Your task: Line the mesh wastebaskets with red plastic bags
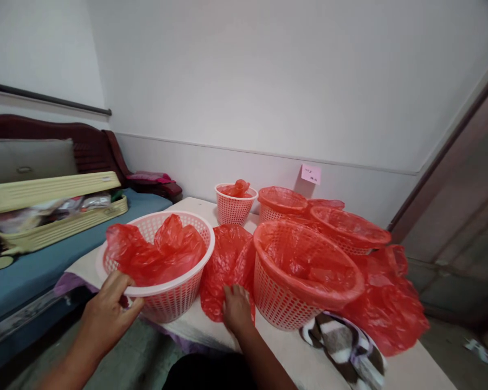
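At the left stands a pink-white perforated plastic basket (205,271), tilted a little, with a crumpled red plastic bag (174,254) loose inside it. My left hand (111,303) grips its near rim, fingers over the edge and thumb beneath. Another red plastic bag (230,254) lies on the table between this basket and a larger lined one. The curled fingers of my right hand (238,309) are closed on that bag's near part; the fingertips are partly hidden. Just right of it, the lined basket (282,298) has red plastic folded over its rim.
Behind are a small basket (233,210) with red plastic inside and several red-lined baskets. More red plastic (386,303) and a brown-white patterned cloth (341,341) lie at the right of the table (276,346). An open yellow suitcase (65,216) rests on a bed at left.
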A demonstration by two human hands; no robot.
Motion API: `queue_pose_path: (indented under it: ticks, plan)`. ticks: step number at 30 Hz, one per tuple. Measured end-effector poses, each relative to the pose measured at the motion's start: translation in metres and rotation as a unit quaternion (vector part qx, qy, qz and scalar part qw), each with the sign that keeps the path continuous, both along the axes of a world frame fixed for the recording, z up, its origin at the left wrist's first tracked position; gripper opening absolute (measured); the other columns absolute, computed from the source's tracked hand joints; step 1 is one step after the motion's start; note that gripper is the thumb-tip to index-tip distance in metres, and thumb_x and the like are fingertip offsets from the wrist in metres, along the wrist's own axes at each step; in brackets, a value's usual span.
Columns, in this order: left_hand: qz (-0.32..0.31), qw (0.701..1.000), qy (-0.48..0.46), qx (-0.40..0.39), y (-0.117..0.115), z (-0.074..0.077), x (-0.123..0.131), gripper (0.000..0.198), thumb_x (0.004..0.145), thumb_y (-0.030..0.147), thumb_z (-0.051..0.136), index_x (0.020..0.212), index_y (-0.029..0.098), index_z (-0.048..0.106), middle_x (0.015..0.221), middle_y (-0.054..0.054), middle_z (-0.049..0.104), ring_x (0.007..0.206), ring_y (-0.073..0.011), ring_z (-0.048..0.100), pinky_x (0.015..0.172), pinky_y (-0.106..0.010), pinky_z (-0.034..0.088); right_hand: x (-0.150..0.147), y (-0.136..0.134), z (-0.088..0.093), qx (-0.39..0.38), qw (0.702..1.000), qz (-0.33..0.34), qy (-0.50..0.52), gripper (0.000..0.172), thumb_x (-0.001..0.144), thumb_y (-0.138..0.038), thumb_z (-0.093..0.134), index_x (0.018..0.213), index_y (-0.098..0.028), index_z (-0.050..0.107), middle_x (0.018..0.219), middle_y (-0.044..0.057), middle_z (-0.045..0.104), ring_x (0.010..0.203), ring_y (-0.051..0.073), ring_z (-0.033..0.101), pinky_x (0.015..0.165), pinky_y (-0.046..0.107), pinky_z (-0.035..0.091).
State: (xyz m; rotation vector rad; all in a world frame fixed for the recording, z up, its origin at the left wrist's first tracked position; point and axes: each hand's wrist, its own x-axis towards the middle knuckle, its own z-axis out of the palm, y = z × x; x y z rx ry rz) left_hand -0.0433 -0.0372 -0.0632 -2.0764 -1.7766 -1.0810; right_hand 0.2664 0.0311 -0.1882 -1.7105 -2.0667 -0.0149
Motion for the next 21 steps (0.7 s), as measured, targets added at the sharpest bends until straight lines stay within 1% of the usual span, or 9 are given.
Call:
queue_pose_path:
  ticks: [2, 4, 6, 9, 13, 15, 17, 19, 21]
  plan:
    - [-0.002, 1.0, -0.003, 0.006, -0.001, 0.003, 0.003, 0.013, 0.082, 0.037, 0.052, 0.08, 0.024, 0.05, 0.079, 0.002, 0.052, 0.06, -0.0121, 0.058, 0.057, -0.026, 0.045, 0.006, -0.003, -0.019, -0.015, 1.0, -0.023, 0.004, 0.033, 0.078, -0.007, 0.051, 0.103, -0.015, 0.07, 0.098, 0.018, 0.068, 0.095, 0.035, 0.064, 0.084, 0.053, 0.048]
    - [-0.004, 1.0, -0.007, 0.009, -0.003, 0.005, 0.006, 0.012, 0.082, 0.035, 0.051, 0.079, 0.024, 0.049, 0.079, 0.003, 0.051, 0.059, -0.0111, 0.057, 0.056, -0.025, 0.044, 0.011, -0.008, -0.028, -0.019, 0.999, -0.03, 0.011, 0.032, 0.078, -0.007, 0.051, 0.102, -0.014, 0.07, 0.097, 0.019, 0.068, 0.093, 0.037, 0.064, 0.082, 0.055, 0.049]
    - [-0.008, 1.0, -0.011, 0.012, -0.005, 0.006, 0.008, 0.011, 0.083, 0.034, 0.05, 0.078, 0.024, 0.048, 0.078, 0.004, 0.049, 0.059, -0.0108, 0.056, 0.057, -0.025, 0.044, 0.013, -0.012, -0.026, -0.015, 0.999, -0.025, 0.027, 0.032, 0.078, -0.008, 0.051, 0.103, -0.013, 0.07, 0.098, 0.019, 0.068, 0.093, 0.038, 0.064, 0.082, 0.056, 0.049]
    - [-0.016, 1.0, -0.014, 0.021, -0.007, 0.004, 0.008, 0.01, 0.084, 0.033, 0.05, 0.078, 0.024, 0.047, 0.077, 0.004, 0.049, 0.059, -0.0111, 0.055, 0.057, -0.026, 0.043, 0.011, -0.012, -0.007, 0.006, 0.997, -0.009, 0.073, 0.034, 0.083, -0.011, 0.049, 0.112, -0.012, 0.066, 0.103, 0.018, 0.067, 0.097, 0.034, 0.064, 0.086, 0.052, 0.051]
    - [-0.023, 0.999, -0.012, 0.032, -0.012, -0.005, 0.004, 0.008, 0.086, 0.031, 0.049, 0.081, 0.024, 0.046, 0.08, 0.003, 0.049, 0.064, -0.0123, 0.054, 0.06, -0.026, 0.042, 0.0, -0.012, 0.043, 0.084, 0.98, 0.019, 0.179, 0.033, 0.092, -0.015, 0.04, 0.12, -0.015, 0.057, 0.112, 0.013, 0.063, 0.108, 0.022, 0.06, 0.096, 0.037, 0.05]
    - [-0.027, 0.999, -0.01, 0.032, -0.015, -0.008, 0.001, 0.009, 0.086, 0.03, 0.05, 0.081, 0.024, 0.046, 0.08, 0.003, 0.048, 0.064, -0.0125, 0.053, 0.06, -0.026, 0.041, -0.01, -0.016, 0.076, 0.169, 0.943, 0.046, 0.283, 0.029, 0.093, -0.017, 0.041, 0.116, -0.016, 0.057, 0.108, 0.011, 0.062, 0.104, 0.021, 0.06, 0.093, 0.038, 0.051]
    - [-0.031, 0.999, -0.007, 0.034, -0.018, -0.009, 0.001, 0.008, 0.087, 0.029, 0.05, 0.082, 0.024, 0.046, 0.08, 0.003, 0.048, 0.065, -0.0127, 0.053, 0.06, -0.026, 0.041, -0.023, -0.02, 0.113, 0.232, 0.913, 0.083, 0.326, 0.027, 0.093, -0.018, 0.044, 0.116, -0.018, 0.057, 0.108, 0.01, 0.061, 0.104, 0.021, 0.059, 0.092, 0.039, 0.052]
    - [-0.034, 0.999, -0.004, 0.038, -0.019, -0.009, 0.001, 0.008, 0.087, 0.028, 0.05, 0.081, 0.024, 0.046, 0.08, 0.003, 0.047, 0.066, -0.0127, 0.052, 0.06, -0.026, 0.041, -0.04, -0.023, 0.146, 0.255, 0.898, 0.128, 0.334, 0.027, 0.092, -0.017, 0.046, 0.117, -0.017, 0.058, 0.109, 0.01, 0.061, 0.105, 0.021, 0.059, 0.093, 0.039, 0.051]
    - [-0.037, 0.998, -0.001, 0.047, -0.018, -0.007, 0.002, 0.008, 0.086, 0.027, 0.05, 0.081, 0.024, 0.045, 0.079, 0.003, 0.047, 0.065, -0.0123, 0.052, 0.059, -0.025, 0.041, -0.059, -0.02, 0.173, 0.224, 0.905, 0.176, 0.315, 0.035, 0.09, -0.019, 0.05, 0.125, -0.017, 0.055, 0.117, 0.011, 0.061, 0.113, 0.022, 0.057, 0.099, 0.042, 0.049]
